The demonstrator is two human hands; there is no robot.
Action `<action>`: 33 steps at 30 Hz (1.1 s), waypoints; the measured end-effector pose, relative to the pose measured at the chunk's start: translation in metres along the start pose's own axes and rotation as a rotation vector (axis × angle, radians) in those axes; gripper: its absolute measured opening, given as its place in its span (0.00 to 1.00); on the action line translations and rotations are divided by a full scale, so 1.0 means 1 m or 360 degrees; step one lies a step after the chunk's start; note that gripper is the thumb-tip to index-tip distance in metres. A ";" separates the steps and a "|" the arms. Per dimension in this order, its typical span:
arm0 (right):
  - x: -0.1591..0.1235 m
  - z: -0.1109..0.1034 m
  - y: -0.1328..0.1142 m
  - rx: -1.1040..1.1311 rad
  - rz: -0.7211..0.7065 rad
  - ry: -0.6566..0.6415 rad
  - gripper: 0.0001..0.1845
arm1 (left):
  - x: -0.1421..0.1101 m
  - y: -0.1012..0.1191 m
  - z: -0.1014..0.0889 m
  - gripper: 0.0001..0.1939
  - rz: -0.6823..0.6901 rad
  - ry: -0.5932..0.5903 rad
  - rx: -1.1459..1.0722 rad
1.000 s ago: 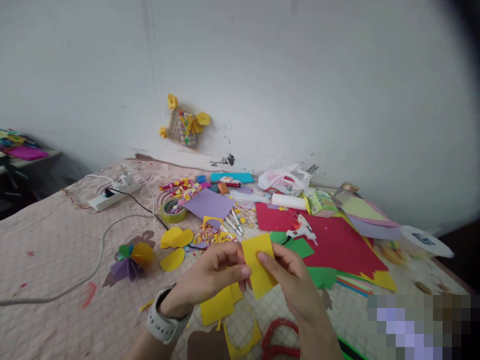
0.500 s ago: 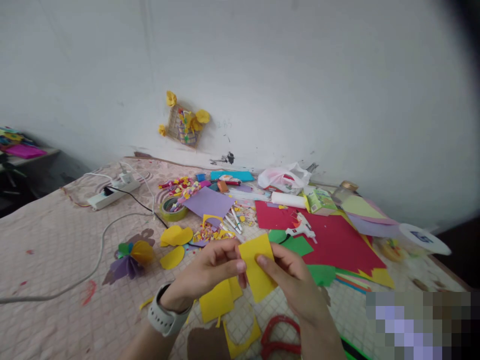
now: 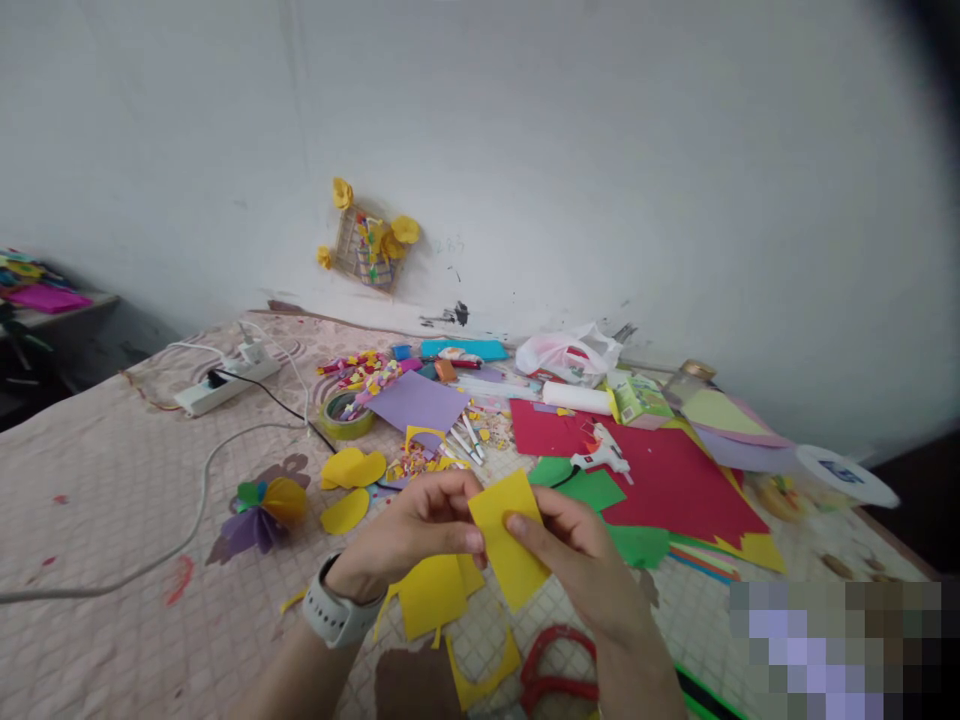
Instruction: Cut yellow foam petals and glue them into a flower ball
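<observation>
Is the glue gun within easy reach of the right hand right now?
Probably yes: the glue gun lies just beyond the right hand, with flat green paper between. That hand's grip on the yellow paper is the main obstacle.

Dim, greyish light is falling softly from outside the view onto the wall (image 3: 600, 200) beyond the fingers (image 3: 456, 540), and the woven frame (image 3: 347, 240) hanging there is casting a faint shadow. Well to the right of the fingers, the white disc (image 3: 847, 475) is looking stretched and smeared, while a blurred black patch (image 3: 941, 40) is darkening the upper corner and coarse pixel blocks (image 3: 825, 650) are masking the lower one.
</observation>
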State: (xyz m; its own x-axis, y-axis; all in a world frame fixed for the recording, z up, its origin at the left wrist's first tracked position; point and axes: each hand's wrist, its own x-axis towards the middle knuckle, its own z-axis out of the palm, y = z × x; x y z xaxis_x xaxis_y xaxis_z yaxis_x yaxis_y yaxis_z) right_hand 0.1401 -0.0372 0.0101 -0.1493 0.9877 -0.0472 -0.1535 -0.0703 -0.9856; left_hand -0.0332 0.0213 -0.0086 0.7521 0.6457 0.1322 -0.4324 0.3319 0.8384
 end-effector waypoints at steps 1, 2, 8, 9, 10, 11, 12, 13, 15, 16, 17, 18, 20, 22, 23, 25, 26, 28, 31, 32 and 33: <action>0.000 0.001 0.000 -0.0006 0.0005 -0.0010 0.11 | 0.000 -0.001 -0.001 0.13 -0.0015 0.0003 -0.0034; 0.000 0.002 -0.001 -0.0007 0.0012 -0.0028 0.11 | 0.000 -0.002 -0.002 0.14 -0.0027 0.0008 -0.0065; 0.000 0.006 -0.001 -0.0012 0.0032 -0.0099 0.12 | 0.002 -0.010 -0.006 0.20 -0.0043 0.0047 -0.0162; -0.001 0.006 -0.001 -0.0022 0.0032 -0.0108 0.12 | 0.002 -0.011 -0.006 0.21 -0.0044 0.0057 -0.0174; -0.001 0.007 0.000 -0.0029 0.0033 -0.0119 0.12 | 0.001 -0.012 -0.006 0.21 -0.0043 0.0067 -0.0185; -0.001 0.007 0.000 -0.0030 0.0034 -0.0129 0.12 | 0.001 -0.012 -0.005 0.21 -0.0038 0.0079 -0.0195; -0.001 0.007 0.001 -0.0022 0.0033 -0.0135 0.12 | 0.001 -0.013 -0.005 0.21 -0.0030 0.0090 -0.0203; -0.001 0.008 0.001 -0.0004 0.0027 -0.0134 0.12 | 0.001 -0.013 -0.004 0.21 -0.0022 0.0098 -0.0207; -0.001 0.009 0.003 0.0063 -0.0007 -0.0084 0.11 | 0.002 -0.014 -0.002 0.19 0.0001 0.0109 -0.0205; -0.001 0.009 0.004 0.0104 -0.0040 -0.0030 0.11 | 0.002 -0.015 0.000 0.19 0.0009 0.0112 -0.0200; -0.001 0.010 0.005 0.0139 -0.0081 0.0035 0.11 | 0.003 -0.016 0.001 0.19 0.0012 0.0112 -0.0189; 0.000 0.010 0.007 0.0163 -0.0126 0.0110 0.10 | 0.003 -0.017 0.002 0.19 0.0004 0.0111 -0.0177; 0.000 0.011 0.009 0.0166 -0.0211 0.0262 0.10 | 0.004 -0.019 0.004 0.21 -0.0033 0.0108 -0.0155; 0.001 0.011 0.012 0.0148 -0.0265 0.0365 0.09 | 0.005 -0.022 0.006 0.22 -0.0073 0.0096 -0.0136; 0.002 0.011 0.013 0.0148 -0.0277 0.0388 0.09 | 0.005 -0.023 0.006 0.22 -0.0079 0.0092 -0.0134; 0.002 0.011 0.014 0.0172 -0.0282 0.0405 0.08 | 0.006 -0.024 0.006 0.21 -0.0064 0.0075 -0.0135; 0.002 0.011 0.014 0.0185 -0.0280 0.0408 0.07 | 0.006 -0.024 0.005 0.21 -0.0055 0.0065 -0.0138; 0.002 0.011 0.015 0.0193 -0.0275 0.0416 0.06 | 0.006 -0.024 0.005 0.21 -0.0041 0.0047 -0.0145; 0.003 0.011 0.014 0.0180 -0.0259 0.0425 0.07 | 0.006 -0.023 0.004 0.21 -0.0042 0.0031 -0.0141; 0.003 0.011 0.014 0.0181 -0.0255 0.0421 0.08 | 0.006 -0.023 0.003 0.20 -0.0046 0.0027 -0.0135; 0.003 0.011 0.013 0.0183 -0.0255 0.0417 0.08 | 0.006 -0.023 0.003 0.20 -0.0052 0.0021 -0.0126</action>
State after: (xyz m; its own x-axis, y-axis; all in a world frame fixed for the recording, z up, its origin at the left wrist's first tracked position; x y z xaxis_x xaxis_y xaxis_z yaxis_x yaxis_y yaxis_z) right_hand 0.1265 -0.0369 -0.0015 0.1399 0.9888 0.0524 -0.2660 0.0885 -0.9599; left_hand -0.0175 0.0153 -0.0253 0.7601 0.6423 0.0984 -0.4463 0.4059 0.7976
